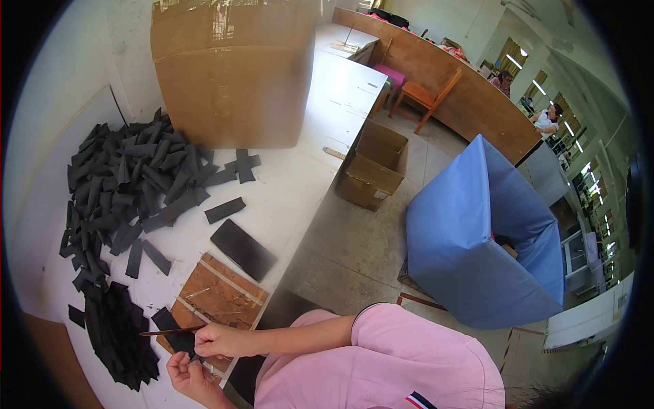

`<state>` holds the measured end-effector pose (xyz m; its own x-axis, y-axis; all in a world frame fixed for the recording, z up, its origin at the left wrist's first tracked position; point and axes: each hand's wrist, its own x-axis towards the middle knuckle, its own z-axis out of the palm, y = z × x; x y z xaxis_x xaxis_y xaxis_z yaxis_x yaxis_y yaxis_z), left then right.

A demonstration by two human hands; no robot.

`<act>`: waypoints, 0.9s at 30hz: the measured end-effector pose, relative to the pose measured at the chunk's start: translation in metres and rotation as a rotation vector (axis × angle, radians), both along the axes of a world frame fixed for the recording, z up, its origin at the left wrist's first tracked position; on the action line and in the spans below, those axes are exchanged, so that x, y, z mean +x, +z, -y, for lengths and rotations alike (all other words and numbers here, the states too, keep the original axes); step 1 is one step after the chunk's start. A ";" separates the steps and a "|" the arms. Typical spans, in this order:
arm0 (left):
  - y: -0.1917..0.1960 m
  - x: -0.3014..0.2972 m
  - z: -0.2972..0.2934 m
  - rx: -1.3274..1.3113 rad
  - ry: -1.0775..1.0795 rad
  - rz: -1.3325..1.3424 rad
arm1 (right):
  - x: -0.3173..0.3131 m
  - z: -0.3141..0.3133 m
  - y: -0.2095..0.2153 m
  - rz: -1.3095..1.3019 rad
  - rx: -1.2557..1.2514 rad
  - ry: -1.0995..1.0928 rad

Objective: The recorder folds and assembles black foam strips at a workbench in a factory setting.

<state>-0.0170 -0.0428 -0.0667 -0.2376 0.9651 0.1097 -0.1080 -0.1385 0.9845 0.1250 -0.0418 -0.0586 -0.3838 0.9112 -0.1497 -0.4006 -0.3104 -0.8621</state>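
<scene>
My right hand [221, 341] is closed around a thin, dark brown stick-like tool [163, 332] that points left. The tool crosses a black fabric strip [178, 339] lying over a worn brown wooden board [214, 290]. Just below, my left hand [193, 376] has its fingers curled together close to the strip's near end. A bit of dark material shows between the two hands, but I cannot make out exactly what the left fingers grip. Left of the hands lies a stack of flat black strips [121, 337], with a large heap of black fabric pieces [129, 177] behind it.
A black rectangular phone-like object [243, 249] lies beyond the board on the white table [300, 174]. A big cardboard box [235, 75] stands at the back. On the floor are an open carton [373, 167], a blue fabric-covered bin [453, 232] and a wooden chair [426, 95]. People sit far off.
</scene>
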 end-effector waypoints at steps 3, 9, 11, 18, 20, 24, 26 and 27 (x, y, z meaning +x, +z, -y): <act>0.022 -0.021 0.009 -0.216 -0.290 0.134 | -0.007 -0.001 -0.004 0.044 0.014 -0.006; 0.051 -0.020 0.020 -0.172 -0.762 0.337 | -0.005 0.014 0.007 -0.025 0.362 0.007; 0.056 -0.030 0.022 -0.168 -0.858 0.344 | -0.008 0.021 0.012 -0.085 0.379 0.022; 0.067 -0.018 0.033 -0.234 -0.788 0.371 | -0.005 0.019 0.021 -0.092 0.448 0.042; 0.077 -0.003 0.035 -0.313 -0.647 0.362 | 0.003 0.012 0.029 -0.223 0.096 0.049; 0.056 0.002 0.038 -0.078 -0.275 0.100 | 0.002 0.014 0.036 -0.053 0.245 -0.136; 0.057 0.024 0.040 -0.091 -0.088 0.007 | -0.001 0.013 0.039 0.223 0.575 -0.317; 0.062 0.030 0.040 -0.078 -0.044 -0.084 | 0.003 0.014 0.047 0.282 0.668 -0.373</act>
